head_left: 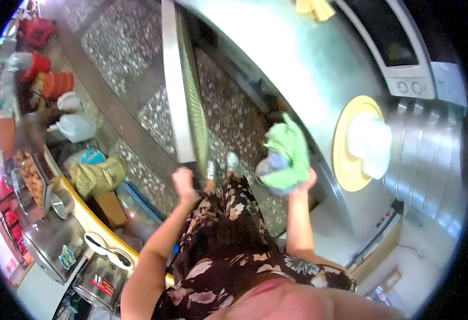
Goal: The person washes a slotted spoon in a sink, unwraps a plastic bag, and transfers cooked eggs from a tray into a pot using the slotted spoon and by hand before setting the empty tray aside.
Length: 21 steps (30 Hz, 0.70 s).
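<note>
My right hand grips a crumpled light green bag by its lower right side, with something pale bluish showing at its left. The bag is held in the air beside the steel counter. At the near end of a long metal door is my left hand, its fingers curled. Whether those fingers grip the door's edge I cannot make out. The door stands out from the counter, its ribbed inner side facing right.
On the counter, a white bundle rests on a yellow round board, near a microwave. To my left are a plastic jug, an orange container, steel pots and a yellow-edged table. Speckled floor lies ahead.
</note>
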### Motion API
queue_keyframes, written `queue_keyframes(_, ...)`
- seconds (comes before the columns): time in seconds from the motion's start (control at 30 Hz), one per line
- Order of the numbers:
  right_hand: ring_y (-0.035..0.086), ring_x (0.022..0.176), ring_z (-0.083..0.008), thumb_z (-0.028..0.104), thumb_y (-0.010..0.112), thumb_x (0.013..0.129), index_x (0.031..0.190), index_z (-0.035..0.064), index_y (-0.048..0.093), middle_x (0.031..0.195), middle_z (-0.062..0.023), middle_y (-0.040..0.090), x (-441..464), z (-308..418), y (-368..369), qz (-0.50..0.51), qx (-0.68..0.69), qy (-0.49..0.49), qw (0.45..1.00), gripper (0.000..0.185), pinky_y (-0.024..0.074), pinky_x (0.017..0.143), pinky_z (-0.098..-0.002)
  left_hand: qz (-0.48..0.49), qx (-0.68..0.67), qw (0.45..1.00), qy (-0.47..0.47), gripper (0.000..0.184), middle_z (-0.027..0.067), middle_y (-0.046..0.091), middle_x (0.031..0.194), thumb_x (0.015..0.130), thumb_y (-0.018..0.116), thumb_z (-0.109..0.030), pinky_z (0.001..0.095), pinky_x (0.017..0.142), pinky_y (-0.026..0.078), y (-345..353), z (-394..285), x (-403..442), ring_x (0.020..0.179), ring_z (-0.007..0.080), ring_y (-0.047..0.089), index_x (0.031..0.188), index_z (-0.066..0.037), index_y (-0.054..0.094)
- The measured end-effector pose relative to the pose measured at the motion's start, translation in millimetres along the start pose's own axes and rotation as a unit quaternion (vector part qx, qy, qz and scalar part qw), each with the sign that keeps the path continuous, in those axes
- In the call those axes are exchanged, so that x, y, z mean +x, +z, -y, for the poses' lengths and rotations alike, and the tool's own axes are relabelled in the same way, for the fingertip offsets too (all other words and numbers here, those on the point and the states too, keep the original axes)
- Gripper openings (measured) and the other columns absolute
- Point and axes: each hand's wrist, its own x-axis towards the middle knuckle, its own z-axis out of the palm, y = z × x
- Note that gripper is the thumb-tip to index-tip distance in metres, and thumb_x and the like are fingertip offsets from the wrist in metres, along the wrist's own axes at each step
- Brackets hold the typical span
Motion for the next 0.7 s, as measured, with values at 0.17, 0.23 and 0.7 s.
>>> queue_keyframes(0.17,0.053,0.104,-0.0329,0.026,0.047,0.078,0.123,-0.0021,0.044,0.117,-0.0189,0.052,-39,56,108,0.123,-0.032,-0.131,0.983,0.054,0.0461,0.087,-0.0448,0.206,-0.056,0.977,-0.014,0.037,0.016,0.055,0.102,0.088,0.046,-0.029,0.0409,0.088,0.04,82,-82,5,0.099,0.036,0.051,0.107,0.003,0.052)
queue_keyframes(0.23,0.052,0.105,-0.0327,0.028,0.049,0.077,0.123,-0.0016,0.044,0.116,-0.0185,0.052,-45,56,148,0.157,-0.029,-0.149,0.976,0.055,0.046,0.087,-0.0447,0.286,-0.089,0.952,0.059,0.043,0.0181,0.057,0.104,0.088,0.049,-0.029,0.038,0.089,0.041,71,-130,13,0.102,0.0336,0.053,0.118,0.002,0.046)
queue_keyframes(0.7,0.047,0.11,-0.0332,0.035,0.067,0.072,0.121,0.0028,0.048,0.116,-0.0159,0.052,-43,-139,412,0.363,-0.628,0.082,0.684,0.062,0.043,0.09,-0.0456,0.24,-0.736,0.611,-0.163,0.056,0.01,0.046,0.127,0.09,0.036,-0.052,0.0439,0.099,0.032,-254,-263,81,0.113,0.0267,0.046,0.129,-0.011,0.041)
